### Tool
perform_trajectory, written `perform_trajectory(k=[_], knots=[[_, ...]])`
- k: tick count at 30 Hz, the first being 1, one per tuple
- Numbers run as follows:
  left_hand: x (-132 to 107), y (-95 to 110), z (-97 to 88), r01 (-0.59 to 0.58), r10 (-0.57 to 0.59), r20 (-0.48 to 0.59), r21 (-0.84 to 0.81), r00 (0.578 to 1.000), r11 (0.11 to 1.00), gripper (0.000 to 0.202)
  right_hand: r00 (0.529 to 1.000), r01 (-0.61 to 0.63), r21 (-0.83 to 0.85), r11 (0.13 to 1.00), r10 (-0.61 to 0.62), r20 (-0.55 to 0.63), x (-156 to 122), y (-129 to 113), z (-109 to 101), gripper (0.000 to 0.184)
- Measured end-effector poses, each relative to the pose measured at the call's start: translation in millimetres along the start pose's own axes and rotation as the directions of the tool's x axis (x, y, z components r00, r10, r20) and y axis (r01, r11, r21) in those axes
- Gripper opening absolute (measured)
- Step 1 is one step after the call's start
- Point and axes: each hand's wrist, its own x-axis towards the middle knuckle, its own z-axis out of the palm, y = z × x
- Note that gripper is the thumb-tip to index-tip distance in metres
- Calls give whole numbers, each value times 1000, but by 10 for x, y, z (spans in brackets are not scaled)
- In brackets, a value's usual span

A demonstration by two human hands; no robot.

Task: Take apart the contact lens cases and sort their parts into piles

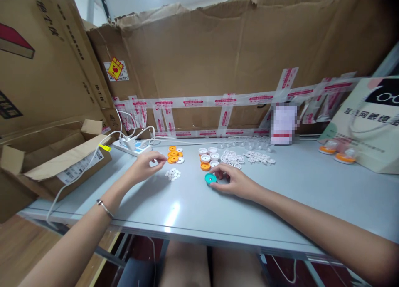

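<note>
My right hand rests on the grey table with its fingertips pinched on a small teal round cap. My left hand reaches forward, its fingers pinched together close to a stack of orange discs; what it holds, if anything, is too small to name. A little heap of small white discs lies just right of the left hand. Behind the teal cap stand several white and orange caps. A metal bangle is on my left wrist.
Piles of white ring-shaped parts and clear small cups lie at the back. A power strip with white cables sits at back left beside an open cardboard box. Taped cardboard walls surround the table; a paper bag stands right.
</note>
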Motion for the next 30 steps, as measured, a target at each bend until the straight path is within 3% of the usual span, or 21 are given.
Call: perform_trajectory(k=[4,9,14,19,21,23,27,30], knots=[[113,332,228,-223,222,35,2,974,975,16,998,16,-4,1000,-16,-68,13,-2,-19,25],[191,640,572,-473,464,95,161,881,866,20,993,49,59,997,-42,-111,2,-32,-48,22],[167,738,722,-503,529,26,352,848,789,17,992,97,61,993,-92,-81,-30,-110,-64,20],[154,739,624,-544,580,23,383,814,747,19,990,137,67,988,-134,-42,-22,-130,-79,19],[195,663,534,-524,558,40,401,829,751,20,991,132,80,988,-128,-50,-14,-125,-108,25],[266,511,415,-453,482,46,425,875,783,21,992,104,86,991,-96,-85,-8,-122,-153,29],[424,74,174,-222,220,57,452,974,864,19,987,33,68,997,-22,-158,-5,-124,-247,27],[508,-192,107,-67,44,61,462,997,885,18,983,3,63,998,8,-182,-1,-114,-281,27]])
